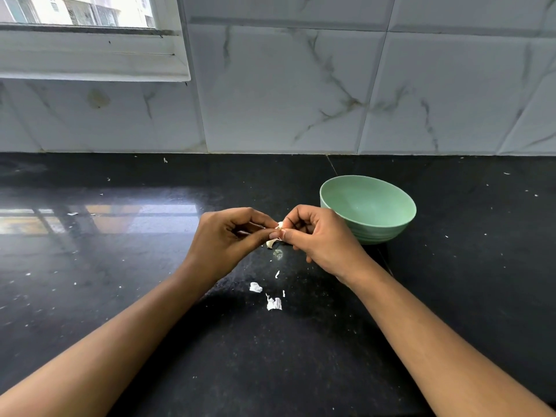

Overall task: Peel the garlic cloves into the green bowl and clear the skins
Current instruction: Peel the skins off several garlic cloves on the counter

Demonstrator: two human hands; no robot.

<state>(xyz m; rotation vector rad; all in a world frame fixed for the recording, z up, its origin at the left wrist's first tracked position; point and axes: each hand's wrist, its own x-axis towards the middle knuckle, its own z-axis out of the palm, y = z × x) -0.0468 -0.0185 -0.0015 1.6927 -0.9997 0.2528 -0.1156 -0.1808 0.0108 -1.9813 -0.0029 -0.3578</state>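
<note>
Peeling step: our left hand (228,236) and right hand (316,236) pinch one garlic clove (279,226); next, drop it into the green bowl (368,206).

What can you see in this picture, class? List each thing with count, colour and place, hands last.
countertop: one, black, foreground
green bowl: one, pale green, on countertop, right of centre
garlic clove: one, whitish, centre, left of green bowl
skin scraps: several, white, on countertop, nearer the camera than the garlic clove
wall tiles: several, white, grey-veined, behind countertop
window: one, white frame, upper left
left hand: one, centre, pinching garlic clove
right hand: one, centre, pinching garlic clove, beside green bowl
</note>
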